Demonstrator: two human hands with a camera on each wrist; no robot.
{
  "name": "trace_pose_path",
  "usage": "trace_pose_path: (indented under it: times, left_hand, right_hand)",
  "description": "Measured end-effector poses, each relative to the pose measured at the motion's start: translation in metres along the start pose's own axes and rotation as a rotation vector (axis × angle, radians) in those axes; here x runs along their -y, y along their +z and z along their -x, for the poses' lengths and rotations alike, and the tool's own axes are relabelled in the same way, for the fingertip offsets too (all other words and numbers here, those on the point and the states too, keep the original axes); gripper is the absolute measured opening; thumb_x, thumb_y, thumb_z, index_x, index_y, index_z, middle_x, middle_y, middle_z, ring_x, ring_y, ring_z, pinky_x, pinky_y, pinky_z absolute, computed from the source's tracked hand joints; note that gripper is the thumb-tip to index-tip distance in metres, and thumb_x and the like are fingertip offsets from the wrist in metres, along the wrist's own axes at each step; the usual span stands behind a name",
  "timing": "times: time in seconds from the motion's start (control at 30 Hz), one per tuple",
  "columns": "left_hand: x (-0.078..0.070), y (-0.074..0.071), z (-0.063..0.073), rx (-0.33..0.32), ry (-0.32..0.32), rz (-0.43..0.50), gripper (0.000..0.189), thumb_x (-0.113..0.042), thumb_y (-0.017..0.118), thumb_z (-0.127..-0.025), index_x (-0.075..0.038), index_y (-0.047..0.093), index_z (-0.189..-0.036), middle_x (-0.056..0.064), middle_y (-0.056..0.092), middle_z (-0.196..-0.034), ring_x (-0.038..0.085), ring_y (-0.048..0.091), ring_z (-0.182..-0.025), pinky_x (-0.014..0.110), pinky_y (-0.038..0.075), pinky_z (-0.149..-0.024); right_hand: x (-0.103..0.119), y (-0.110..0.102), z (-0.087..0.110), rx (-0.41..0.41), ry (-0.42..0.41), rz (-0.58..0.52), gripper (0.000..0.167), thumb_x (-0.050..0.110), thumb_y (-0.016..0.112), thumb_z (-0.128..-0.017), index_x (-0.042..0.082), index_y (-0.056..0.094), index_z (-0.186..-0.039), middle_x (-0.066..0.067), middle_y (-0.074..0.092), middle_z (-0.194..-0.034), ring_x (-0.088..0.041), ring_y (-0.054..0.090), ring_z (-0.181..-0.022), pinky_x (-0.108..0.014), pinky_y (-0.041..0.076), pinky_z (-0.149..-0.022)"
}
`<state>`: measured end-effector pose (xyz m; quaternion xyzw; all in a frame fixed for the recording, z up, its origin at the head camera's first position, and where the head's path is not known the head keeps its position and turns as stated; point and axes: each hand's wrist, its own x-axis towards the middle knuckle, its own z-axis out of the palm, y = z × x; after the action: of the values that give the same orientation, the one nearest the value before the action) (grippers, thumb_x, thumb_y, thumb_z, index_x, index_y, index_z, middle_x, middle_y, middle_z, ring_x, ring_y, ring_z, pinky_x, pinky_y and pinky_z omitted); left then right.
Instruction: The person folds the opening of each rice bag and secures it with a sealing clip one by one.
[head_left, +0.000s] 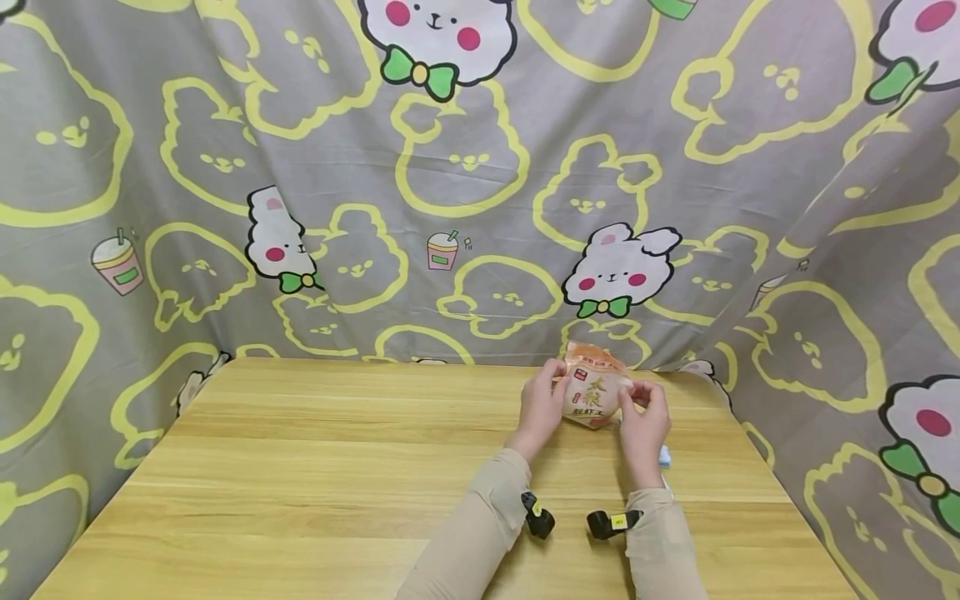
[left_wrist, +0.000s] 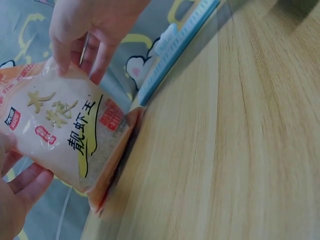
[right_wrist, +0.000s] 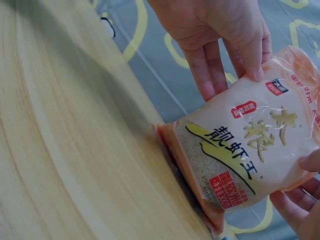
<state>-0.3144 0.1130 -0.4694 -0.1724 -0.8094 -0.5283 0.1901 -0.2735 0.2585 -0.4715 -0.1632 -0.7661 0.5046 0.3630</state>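
1. The left hand [head_left: 542,404] pinches, thumb set against its fingers.
2. The right hand [head_left: 647,414], near the left hand's right side, pinches likewise.
3. The left forearm [head_left: 476,525] slants below-left of its hand; the right forearm [head_left: 663,542] lies below its hand.

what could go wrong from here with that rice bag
The rice bag appears to stand on its narrow bottom edge, so it might topple if both hands let go. The left hand and right hand pinch only its sides, so the glossy film could slip. If it tips sideways, it may knock the long blue item near its bottom corner.
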Motion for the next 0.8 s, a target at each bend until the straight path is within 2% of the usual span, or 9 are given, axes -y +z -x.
trace_pose_path:
  times: [0.5, 0.8]
  left_hand:
    - [-0.0052, -0.006, 0.0007, 0.004, -0.015, 0.023, 0.005, -0.012, 0.06, -0.095, -0.01, 0.059, -0.1, 0.009, 0.072, -0.108, 0.022, 0.071, -0.1, 0.021, 0.056, -0.084]
    - [-0.0044, -0.007, 0.001, -0.008, -0.011, 0.029, 0.006, -0.013, 0.06, -0.095, -0.011, 0.06, -0.101, 0.009, 0.072, -0.108, 0.022, 0.072, -0.098, 0.021, 0.057, -0.082]
  right_hand:
    - [0.0056, -0.0013, 0.0018, 0.002, -0.002, -0.004, 0.02, 0.005, 0.065, -0.09, -0.004, 0.058, -0.107, -0.016, 0.064, -0.098, 0.014, 0.045, -0.076, -0.006, 0.037, -0.068]
    - [0.0058, -0.0012, 0.0016, 0.011, -0.003, -0.014, 0.021, 0.008, 0.066, -0.09, -0.002, 0.058, -0.107, -0.011, 0.063, -0.096, 0.012, 0.047, -0.077, -0.006, 0.038, -0.068]
